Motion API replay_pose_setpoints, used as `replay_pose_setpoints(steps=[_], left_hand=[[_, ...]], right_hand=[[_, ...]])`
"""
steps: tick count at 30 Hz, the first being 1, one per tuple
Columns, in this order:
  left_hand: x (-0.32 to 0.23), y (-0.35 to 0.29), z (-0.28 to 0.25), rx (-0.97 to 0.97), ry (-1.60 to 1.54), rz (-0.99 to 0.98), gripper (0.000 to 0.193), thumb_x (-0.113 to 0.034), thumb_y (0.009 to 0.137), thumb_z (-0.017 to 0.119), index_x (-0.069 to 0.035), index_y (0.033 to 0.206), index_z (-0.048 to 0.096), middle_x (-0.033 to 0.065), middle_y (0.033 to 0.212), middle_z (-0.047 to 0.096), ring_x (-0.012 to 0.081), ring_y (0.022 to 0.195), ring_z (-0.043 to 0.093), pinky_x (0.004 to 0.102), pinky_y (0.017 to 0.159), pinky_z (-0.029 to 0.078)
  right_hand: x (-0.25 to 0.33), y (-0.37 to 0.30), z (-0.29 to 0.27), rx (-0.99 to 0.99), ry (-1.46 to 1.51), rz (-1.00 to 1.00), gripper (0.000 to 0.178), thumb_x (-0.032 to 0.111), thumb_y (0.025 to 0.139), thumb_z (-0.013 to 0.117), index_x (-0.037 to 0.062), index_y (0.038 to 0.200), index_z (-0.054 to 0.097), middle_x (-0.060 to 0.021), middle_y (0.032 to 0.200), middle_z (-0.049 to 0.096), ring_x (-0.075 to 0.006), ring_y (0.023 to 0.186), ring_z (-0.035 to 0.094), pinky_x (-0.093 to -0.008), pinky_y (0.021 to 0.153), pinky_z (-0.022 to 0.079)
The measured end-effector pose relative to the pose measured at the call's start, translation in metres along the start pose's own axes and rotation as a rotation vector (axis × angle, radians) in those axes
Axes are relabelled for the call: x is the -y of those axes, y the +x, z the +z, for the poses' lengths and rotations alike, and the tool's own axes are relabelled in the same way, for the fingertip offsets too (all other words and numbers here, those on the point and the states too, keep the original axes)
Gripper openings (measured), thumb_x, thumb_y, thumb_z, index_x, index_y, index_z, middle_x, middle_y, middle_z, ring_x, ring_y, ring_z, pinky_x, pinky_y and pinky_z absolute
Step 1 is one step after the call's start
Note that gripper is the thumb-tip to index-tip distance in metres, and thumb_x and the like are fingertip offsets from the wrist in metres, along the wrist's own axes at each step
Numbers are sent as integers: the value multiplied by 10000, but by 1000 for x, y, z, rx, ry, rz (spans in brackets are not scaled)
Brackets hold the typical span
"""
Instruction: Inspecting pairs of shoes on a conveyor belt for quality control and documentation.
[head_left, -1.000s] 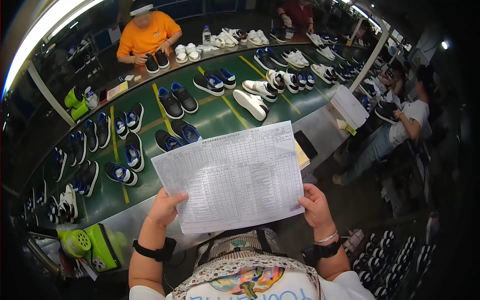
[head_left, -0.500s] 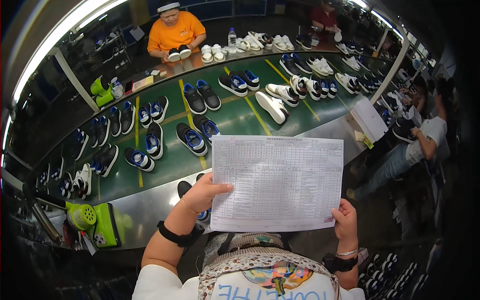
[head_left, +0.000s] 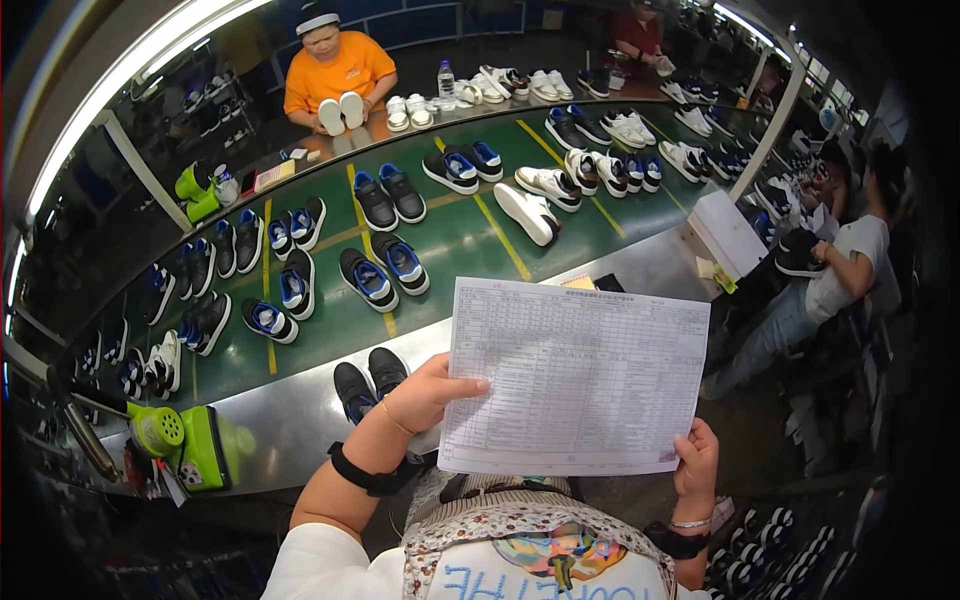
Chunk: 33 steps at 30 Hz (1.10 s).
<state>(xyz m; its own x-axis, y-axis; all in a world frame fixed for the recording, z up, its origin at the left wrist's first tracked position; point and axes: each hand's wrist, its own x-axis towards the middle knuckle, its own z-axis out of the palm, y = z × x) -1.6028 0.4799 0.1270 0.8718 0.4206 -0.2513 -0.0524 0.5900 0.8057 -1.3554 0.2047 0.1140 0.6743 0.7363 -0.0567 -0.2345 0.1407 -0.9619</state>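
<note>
A white printed sheet [head_left: 580,380], covered in a table of small lines, is held up in front of me by both hands. My left hand [head_left: 432,395] pinches its left edge, thumb lying on the front. Low on the right edge, my right hand [head_left: 695,455] grips it the same way, with the fingers behind the paper. A pair of dark shoes [head_left: 388,370] stands on the metal ledge just beyond my left hand. Behind the sheet's top edge, a yellow pad [head_left: 577,284] and a dark object beside it are partly hidden.
Pairs of black and white sneakers [head_left: 370,278] stand on a green conveyor belt [head_left: 450,240]. A green heat tool [head_left: 205,450] sits at the left on the metal ledge [head_left: 290,430]. A white box [head_left: 725,235] lies to the right. Across the belt, a person in orange [head_left: 340,75] holds shoes.
The sheet and both hands have moved slightly right and down, uncovering the dark shoes and the yellow pad. Across the belt, the person in orange has turned the held shoes soles outward.
</note>
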Motion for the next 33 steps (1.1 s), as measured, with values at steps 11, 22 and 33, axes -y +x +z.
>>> replay_pose_setpoints(steps=[11, 22, 33], left_hand=[[6, 9, 18, 3, 16, -69, 405, 9, 759, 578, 66, 1143, 461, 151, 1089, 551, 224, 969, 562, 340, 849, 454], [14, 32, 44, 39, 2, -95, 382, 10, 762, 570, 60, 1127, 470, 146, 1078, 554, 222, 957, 560, 336, 834, 454], [12, 37, 65, 98, -15, -29, 389, 39, 749, 534, 67, 1129, 455, 170, 1071, 557, 243, 943, 575, 354, 807, 481]], right_hand=[[-9, -17, -29, -38, 47, 0, 303, -14, 766, 528, -93, 1055, 488, -150, 969, 612, -168, 870, 592, -281, 816, 439], [149, -37, 55, 362, -220, -1107, 179, 117, 822, 538, 20, 958, 474, -164, 869, 524, -208, 637, 540, -255, 513, 479], [212, -81, 40, 517, -358, -974, 345, 177, 816, 554, 125, 1150, 483, -79, 910, 470, -197, 740, 526, -347, 618, 440]])
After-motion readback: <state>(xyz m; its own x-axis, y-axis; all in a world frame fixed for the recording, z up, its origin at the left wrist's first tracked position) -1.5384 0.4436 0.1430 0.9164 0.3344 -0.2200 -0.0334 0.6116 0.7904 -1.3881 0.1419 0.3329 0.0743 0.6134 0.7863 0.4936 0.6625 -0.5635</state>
